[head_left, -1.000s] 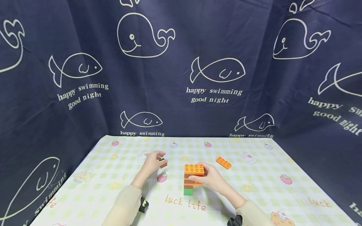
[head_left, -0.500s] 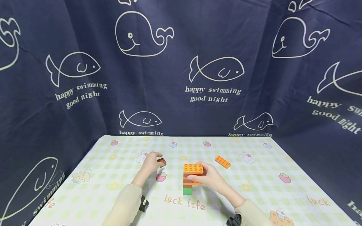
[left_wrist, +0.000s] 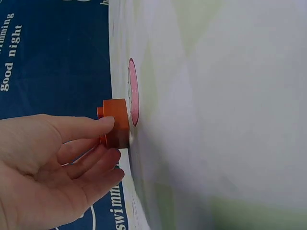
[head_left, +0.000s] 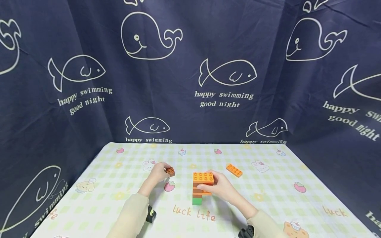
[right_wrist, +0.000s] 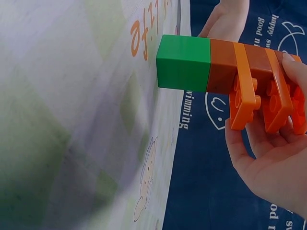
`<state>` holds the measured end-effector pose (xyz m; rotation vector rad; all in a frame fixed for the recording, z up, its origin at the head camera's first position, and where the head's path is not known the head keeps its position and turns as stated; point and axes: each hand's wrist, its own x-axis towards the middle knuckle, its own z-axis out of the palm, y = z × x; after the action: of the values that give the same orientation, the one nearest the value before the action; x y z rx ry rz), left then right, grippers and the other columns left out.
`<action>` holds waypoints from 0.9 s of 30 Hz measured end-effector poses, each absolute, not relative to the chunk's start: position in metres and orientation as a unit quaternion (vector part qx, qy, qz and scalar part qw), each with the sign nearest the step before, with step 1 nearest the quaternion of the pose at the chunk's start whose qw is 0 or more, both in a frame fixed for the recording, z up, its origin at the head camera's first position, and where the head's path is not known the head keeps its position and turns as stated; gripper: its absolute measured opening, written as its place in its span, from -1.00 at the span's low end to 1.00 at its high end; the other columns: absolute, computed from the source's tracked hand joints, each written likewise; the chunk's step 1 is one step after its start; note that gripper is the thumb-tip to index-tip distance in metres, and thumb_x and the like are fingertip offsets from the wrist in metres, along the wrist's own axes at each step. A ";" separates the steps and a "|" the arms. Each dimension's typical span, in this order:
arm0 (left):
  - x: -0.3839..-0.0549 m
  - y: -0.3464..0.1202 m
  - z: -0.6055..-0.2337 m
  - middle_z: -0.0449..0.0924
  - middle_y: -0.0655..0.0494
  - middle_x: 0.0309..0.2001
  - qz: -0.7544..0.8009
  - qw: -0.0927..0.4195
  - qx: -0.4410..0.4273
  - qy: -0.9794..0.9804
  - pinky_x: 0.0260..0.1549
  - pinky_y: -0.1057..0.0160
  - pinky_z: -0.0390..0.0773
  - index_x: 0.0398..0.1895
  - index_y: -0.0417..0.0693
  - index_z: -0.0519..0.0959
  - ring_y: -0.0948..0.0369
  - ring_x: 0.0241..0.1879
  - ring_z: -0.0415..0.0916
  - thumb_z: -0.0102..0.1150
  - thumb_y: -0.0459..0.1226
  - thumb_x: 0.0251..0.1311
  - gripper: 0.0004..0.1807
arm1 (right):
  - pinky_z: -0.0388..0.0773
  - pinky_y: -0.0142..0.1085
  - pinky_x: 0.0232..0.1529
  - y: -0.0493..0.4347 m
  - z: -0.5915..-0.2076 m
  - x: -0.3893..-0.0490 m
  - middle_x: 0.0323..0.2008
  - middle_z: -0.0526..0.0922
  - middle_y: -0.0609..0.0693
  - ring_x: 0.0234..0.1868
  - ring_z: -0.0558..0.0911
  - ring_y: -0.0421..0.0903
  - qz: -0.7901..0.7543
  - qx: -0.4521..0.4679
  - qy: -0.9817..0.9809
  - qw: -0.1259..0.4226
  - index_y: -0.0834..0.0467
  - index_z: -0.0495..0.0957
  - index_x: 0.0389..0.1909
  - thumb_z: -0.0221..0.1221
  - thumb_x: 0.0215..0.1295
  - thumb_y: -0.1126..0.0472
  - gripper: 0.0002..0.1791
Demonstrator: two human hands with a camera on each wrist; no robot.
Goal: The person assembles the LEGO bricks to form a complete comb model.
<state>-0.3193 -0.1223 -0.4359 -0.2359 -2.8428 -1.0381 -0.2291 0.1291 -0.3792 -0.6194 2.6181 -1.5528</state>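
Note:
My left hand (head_left: 157, 173) pinches a small brown toy brick (head_left: 170, 171) at the left of the table's middle. Seen from the left wrist, the thumb lies on one side of this brick (left_wrist: 117, 136) and the fingertips curl by its studs; it sits right at the tablecloth. At the centre stands a tower of toy bricks (head_left: 203, 178), with my right hand (head_left: 222, 189) gripping its upper right side. A green block (right_wrist: 183, 62) forms the base, and brown bricks alternate above it with orange plates that overhang to one side. Some fingers are hidden behind the tower.
A loose orange brick (head_left: 234, 170) with studs up lies behind and right of the tower. The tablecloth (head_left: 143, 211) is checked, with printed cartoons. Dark blue curtains (head_left: 190, 43) hang behind the table and at both sides.
My left hand has lowered a little and its fingers have drawn in on the brown brick, whose studs now show more. The right hand keeps its grip on the tower.

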 end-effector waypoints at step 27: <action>-0.317 -0.120 -0.434 0.57 -0.07 -0.24 -0.353 0.038 -0.097 -0.930 -0.17 0.12 0.47 -0.13 -0.27 0.50 0.12 -0.26 0.48 0.25 -0.37 -0.15 -0.60 | 0.51 -0.43 -0.30 0.130 -0.381 -0.230 -0.33 0.59 -0.04 -0.33 0.56 -0.20 -0.514 -0.200 0.833 0.032 0.13 0.46 -0.20 0.29 -0.06 0.09 -0.61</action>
<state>-0.3166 -0.1200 -0.4335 -0.2983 -2.8528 -1.0835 -0.2302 0.1297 -0.3813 -0.6163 2.5653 -1.5830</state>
